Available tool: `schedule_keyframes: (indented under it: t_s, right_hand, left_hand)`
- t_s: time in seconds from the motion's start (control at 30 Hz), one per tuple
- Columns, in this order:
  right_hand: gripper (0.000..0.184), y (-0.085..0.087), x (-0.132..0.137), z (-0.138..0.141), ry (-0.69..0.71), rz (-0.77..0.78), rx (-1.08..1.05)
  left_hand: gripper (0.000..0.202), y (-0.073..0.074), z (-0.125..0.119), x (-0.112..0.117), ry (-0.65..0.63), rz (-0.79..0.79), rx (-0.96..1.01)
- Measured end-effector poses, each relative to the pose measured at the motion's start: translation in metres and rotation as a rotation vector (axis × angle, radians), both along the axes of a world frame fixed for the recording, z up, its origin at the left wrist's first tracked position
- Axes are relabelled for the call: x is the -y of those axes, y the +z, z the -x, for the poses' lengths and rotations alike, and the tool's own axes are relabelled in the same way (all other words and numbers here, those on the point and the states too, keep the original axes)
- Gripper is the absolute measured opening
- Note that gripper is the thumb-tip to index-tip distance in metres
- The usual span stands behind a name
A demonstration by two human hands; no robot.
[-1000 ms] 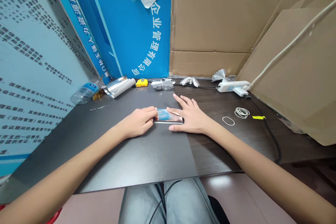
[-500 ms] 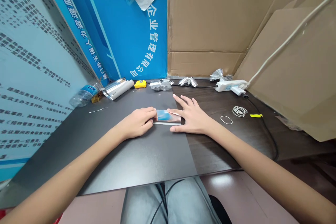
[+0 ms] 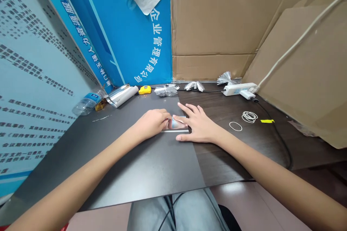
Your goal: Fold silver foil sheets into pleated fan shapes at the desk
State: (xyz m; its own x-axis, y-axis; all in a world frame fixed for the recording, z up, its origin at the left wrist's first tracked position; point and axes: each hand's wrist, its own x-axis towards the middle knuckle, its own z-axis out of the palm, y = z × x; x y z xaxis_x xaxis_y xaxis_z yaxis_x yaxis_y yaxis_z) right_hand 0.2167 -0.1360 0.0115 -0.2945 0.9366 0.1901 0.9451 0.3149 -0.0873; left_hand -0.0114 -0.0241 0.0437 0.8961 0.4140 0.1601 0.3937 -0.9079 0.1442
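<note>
The shiny foil strip [image 3: 176,125] lies flat by the right edge of the black mat [image 3: 135,158] on the bench [image 3: 244,148]. The left hand [image 3: 153,122] pinches its left end, fingertips together. The right hand [image 3: 199,127] lies spread flat over its right end. Likely risks: slick foil skidding across the mat if the flat hand lightens, or creasing crooked under the pinch.

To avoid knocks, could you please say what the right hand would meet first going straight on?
The right hand would probably meet the crumpled foil bundle first; the mat between looks free.
</note>
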Motion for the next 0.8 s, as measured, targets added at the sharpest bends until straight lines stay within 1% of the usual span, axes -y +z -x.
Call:
schedule_keyframes:
  t_s: [0.1,0.2,0.3,0.43,0.6,0.8]
  right_hand:
    - [0.095,0.0,0.0,0.0,0.0,-0.003,0.002]
    - [0.095,0.0,0.0,0.0,-0.008,-0.005,0.003]
    - [0.094,0.001,0.001,0.0,-0.021,0.002,-0.002]
    - [0.09,0.002,0.001,0.001,-0.04,0.008,-0.01]
    - [0.087,0.002,0.007,-0.008,-0.059,0.024,-0.026]
    - [0.079,0.003,0.02,-0.023,-0.101,0.039,-0.025]
  left_hand:
    - [0.033,-0.008,0.0,0.003,-0.021,-0.044,-0.003]
    - [0.036,-0.014,0.0,0.003,0.005,-0.088,-0.026]
    - [0.033,-0.018,-0.003,0.003,0.012,-0.151,-0.072]
    - [0.029,-0.022,-0.005,0.006,-0.014,-0.213,-0.082]
    - [0.028,-0.025,-0.003,0.007,-0.015,-0.198,-0.049]
    - [0.028,-0.021,-0.002,0.009,-0.029,-0.144,-0.021]
